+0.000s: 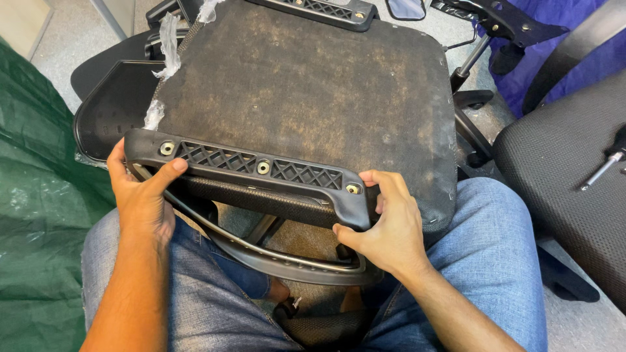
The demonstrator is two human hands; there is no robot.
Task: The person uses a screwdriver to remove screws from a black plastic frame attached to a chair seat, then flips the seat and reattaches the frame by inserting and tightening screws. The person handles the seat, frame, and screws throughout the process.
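An upturned office chair seat [306,85] lies across my lap, its dusty black fabric underside facing up. A black plastic armrest [254,168] with a ribbed mounting bar and metal bolt holes sits along the seat's near edge. My left hand [140,195] grips the armrest's left end, thumb on top. My right hand [385,225] grips its right end, fingers curled over the corner. A second armrest [319,10] is attached along the far edge of the seat.
Green plastic sheeting [32,195] covers the floor at left. Another black mesh chair seat [567,169] with a metal tool [603,168] on it stands at right. A chair base and gas cylinder [466,68] sit beyond the seat, beside blue fabric [554,26].
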